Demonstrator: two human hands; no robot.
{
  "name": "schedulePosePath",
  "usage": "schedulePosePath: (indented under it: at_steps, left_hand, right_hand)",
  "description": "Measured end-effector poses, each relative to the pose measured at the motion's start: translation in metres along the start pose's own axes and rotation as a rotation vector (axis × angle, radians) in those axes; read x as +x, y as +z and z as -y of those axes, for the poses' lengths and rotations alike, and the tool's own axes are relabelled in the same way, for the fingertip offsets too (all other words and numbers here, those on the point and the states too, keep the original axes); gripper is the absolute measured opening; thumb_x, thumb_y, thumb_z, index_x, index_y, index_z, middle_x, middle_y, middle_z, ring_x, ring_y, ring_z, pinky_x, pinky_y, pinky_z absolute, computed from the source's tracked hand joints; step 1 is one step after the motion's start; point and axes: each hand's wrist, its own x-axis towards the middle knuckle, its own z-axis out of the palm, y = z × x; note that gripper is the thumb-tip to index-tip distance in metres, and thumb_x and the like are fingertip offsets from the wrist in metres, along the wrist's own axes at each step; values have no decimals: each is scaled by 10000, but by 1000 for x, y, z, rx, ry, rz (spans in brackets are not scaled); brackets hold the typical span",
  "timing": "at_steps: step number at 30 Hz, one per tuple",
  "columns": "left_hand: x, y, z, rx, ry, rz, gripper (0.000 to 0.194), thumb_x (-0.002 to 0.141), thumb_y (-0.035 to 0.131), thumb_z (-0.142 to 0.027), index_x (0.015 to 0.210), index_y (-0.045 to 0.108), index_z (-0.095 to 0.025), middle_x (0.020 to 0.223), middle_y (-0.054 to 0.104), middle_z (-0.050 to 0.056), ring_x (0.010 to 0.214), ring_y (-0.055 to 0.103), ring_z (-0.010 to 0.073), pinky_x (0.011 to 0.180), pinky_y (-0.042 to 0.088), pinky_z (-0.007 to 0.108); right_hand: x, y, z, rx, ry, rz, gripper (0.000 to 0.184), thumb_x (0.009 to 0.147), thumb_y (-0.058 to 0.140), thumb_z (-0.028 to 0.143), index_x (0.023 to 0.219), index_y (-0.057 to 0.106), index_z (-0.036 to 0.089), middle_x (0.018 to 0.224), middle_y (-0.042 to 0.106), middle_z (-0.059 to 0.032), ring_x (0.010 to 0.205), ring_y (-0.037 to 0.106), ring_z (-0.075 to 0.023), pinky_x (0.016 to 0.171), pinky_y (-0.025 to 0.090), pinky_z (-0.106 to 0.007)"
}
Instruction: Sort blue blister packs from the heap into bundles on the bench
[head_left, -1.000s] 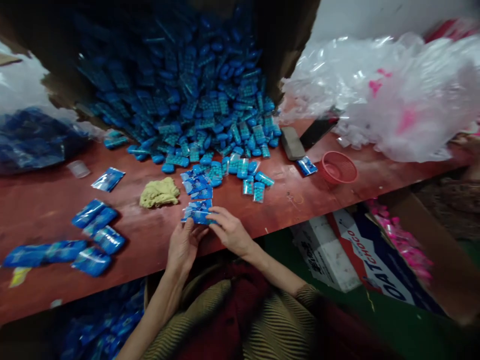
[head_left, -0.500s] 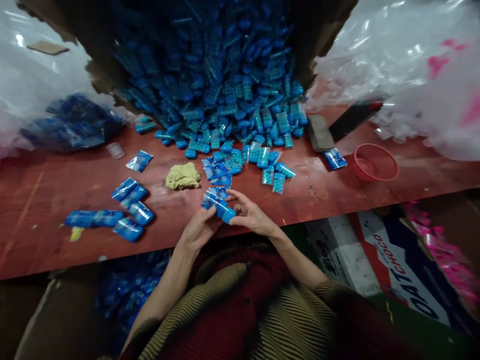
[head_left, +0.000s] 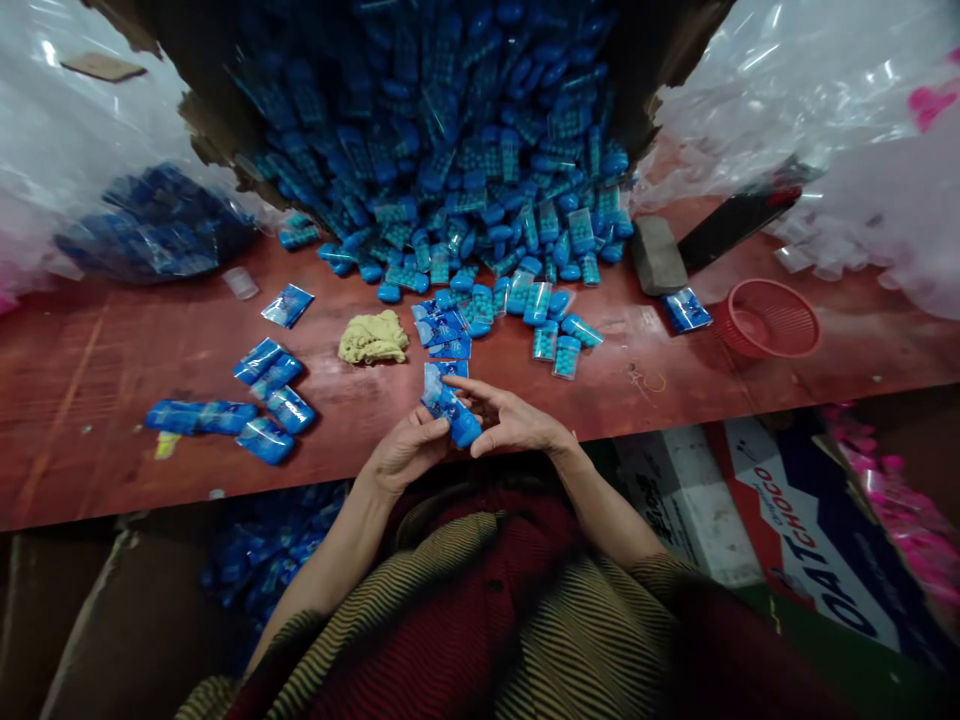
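Below the surface [head_left: 352,430], a heap of blue packs [head_left: 262,560] lies near left and a printed carton [head_left: 810,540] near right. At the surface's near edge, the left hand [head_left: 411,442] pinches a blue packet [head_left: 454,412], its fingers closed on the left side. The right hand [head_left: 517,418] has its fingers parted around the packet's right side, forefinger at the far end, thumb beside the near end; whether they grip it I cannot tell. To the left lie wrapped blue packs [head_left: 266,440]. Farther back, a yellow cloth [head_left: 373,338] sits left of flat blue wrappers [head_left: 442,328]; a red basket [head_left: 772,320] stands to the right, near a grey block [head_left: 660,256]. Farthest, blue-capped containers [head_left: 465,170] spill from a dark, torn-edged box [head_left: 214,140] between clear plastic bags [head_left: 795,80].
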Motion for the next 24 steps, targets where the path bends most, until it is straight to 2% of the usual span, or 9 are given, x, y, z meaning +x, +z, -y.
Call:
schedulePosePath:
  at_steps: [3, 6, 12, 17, 21, 24]
  left_hand:
    - [0, 3, 2, -16, 3, -3, 381, 555, 818, -286, 885, 674, -162, 800, 709, 65, 853, 671, 251, 834, 497, 380]
    - [1, 5, 5, -31, 5, -14, 394, 559, 821, -293, 898, 669, -159, 796, 715, 64, 878, 672, 256, 866, 490, 393]
    - [2, 5, 15, -71, 45, -74, 454, 525, 841, -331, 905, 671, -150, 694, 691, 37, 830, 678, 234, 846, 512, 361]
    - [1, 6, 24, -81, 99, -121, 335, 608, 795, -332, 883, 677, -183, 766, 708, 34, 817, 678, 213, 801, 535, 338]
    - [-2, 9, 26, -78, 102, -90, 320, 643, 772, -332, 906, 681, -176, 830, 718, 60, 784, 679, 215, 773, 548, 355]
    - [-4, 11, 26, -82, 92, -74, 305, 662, 761, -313, 917, 677, -169, 866, 717, 69, 786, 677, 214, 769, 550, 359]
  right_hand:
    - [0, -3, -3, -47, -2, -12, 882, 592, 814, 281, 1368, 398, 310, 1160, 588, -24, 931, 598, -149, 764, 512, -257]
    - [-1, -4, -6, -70, -1, -42, 875, 587, 816, 291, 1362, 409, 311, 1102, 595, -15, 863, 600, -133, 727, 511, -243]
    - [-2, 0, -9, -55, 13, -86, 839, 605, 805, 305, 1351, 422, 304, 1078, 601, -12, 875, 588, -137, 743, 499, -251]
    - [-2, 6, -12, 19, 23, -116, 746, 658, 757, 305, 1335, 445, 287, 1138, 596, -14, 874, 578, -133, 735, 493, -245]
    - [-4, 10, -11, 76, 28, -153, 690, 675, 720, 286, 1317, 464, 291, 1166, 588, -10, 794, 569, -107, 618, 487, -194]
    - [-4, 11, -8, 144, 48, -140, 721, 642, 741, 284, 1308, 466, 311, 1149, 597, -13, 644, 532, -64, 471, 425, -142]
